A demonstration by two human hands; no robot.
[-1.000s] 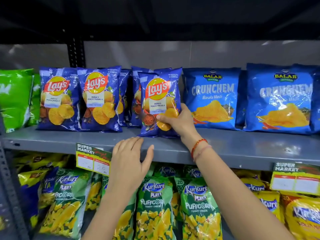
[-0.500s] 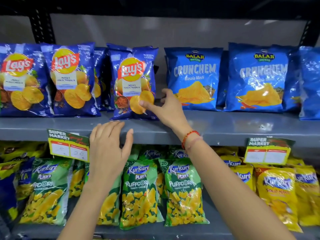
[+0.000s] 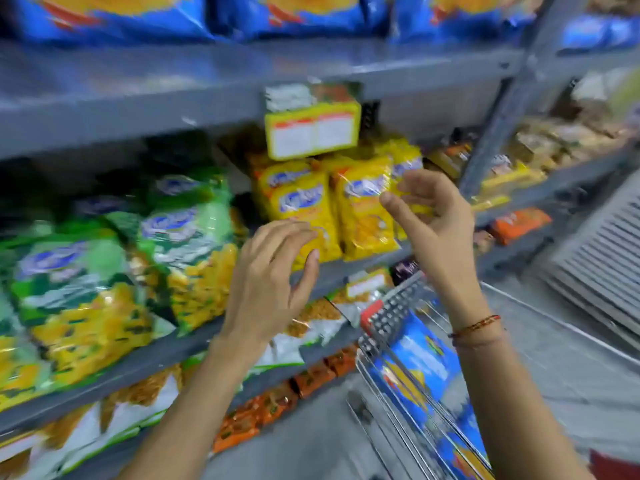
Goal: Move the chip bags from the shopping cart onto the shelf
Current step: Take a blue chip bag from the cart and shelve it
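The view is blurred and tilted. My left hand [image 3: 273, 275] hovers in front of the middle shelf, fingers spread, holding nothing. My right hand [image 3: 429, 220] is raised beside it, fingers apart and empty, in front of yellow snack bags [image 3: 363, 216]. Below my right forearm stands the wire shopping cart [image 3: 388, 323] with a red corner cap. Blue chip bags [image 3: 422, 368] lie inside it. The upper grey shelf [image 3: 207, 88] carries blue chip bags [image 3: 294, 12] along the top edge of the view.
Green and yellow puffcorn bags [image 3: 114, 265] fill the middle shelf at left. A yellow price tag [image 3: 311, 129] hangs from the upper shelf edge. White and orange packets [image 3: 270, 407] sit on lower shelves. A grey upright post [image 3: 512, 98] and slatted panel [image 3: 602, 271] are at right.
My right hand has let go of the Lay's bag and drawn back from the upper shelf. The view has swung down and right, bringing the cart into sight. Both hands have dropped lower.
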